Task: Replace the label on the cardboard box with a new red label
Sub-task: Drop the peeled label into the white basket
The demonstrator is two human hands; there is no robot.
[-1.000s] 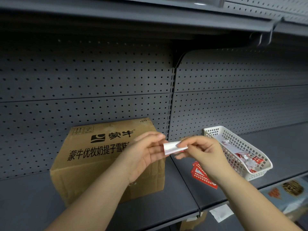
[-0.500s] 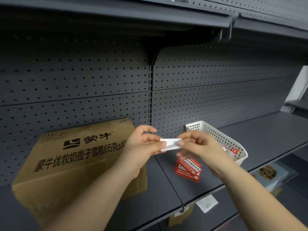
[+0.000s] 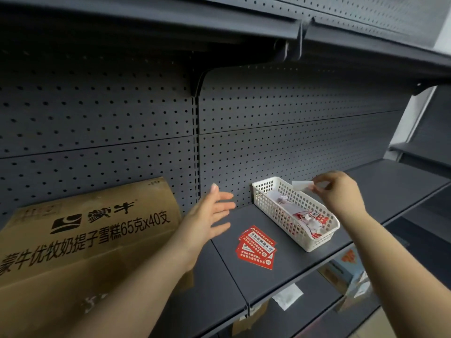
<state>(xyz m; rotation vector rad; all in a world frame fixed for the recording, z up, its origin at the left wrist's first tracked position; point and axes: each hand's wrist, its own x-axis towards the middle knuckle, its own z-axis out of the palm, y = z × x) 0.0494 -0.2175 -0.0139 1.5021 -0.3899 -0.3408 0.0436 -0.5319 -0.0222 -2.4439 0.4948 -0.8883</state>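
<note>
Carefully, we pinched the white scrap point(image 3: 301, 185) in our right hand point(image 3: 340, 193) above the basket point(image 3: 314, 242), left hand point(image 3: 207, 215) spread empty, judging a low release best.

Matt dark grey metal shelf point(image 3: 280, 272) with perforated back panel point(image 3: 97, 118). Brown cardboard box point(image 3: 80, 240), dull and slightly scuffed. White plastic lattice basket point(image 3: 314, 240). Glossy red paper labels point(image 3: 256, 247). Small white paper strip point(image 3: 301, 184).

A right hand point(image 3: 340, 195) pinches a white paper strip point(image 3: 302, 185) above a white basket point(image 3: 273, 211); left of the basket, red labels point(image 3: 257, 247), an open left hand point(image 3: 207, 220) and a cardboard box point(image 3: 80, 240).
</note>
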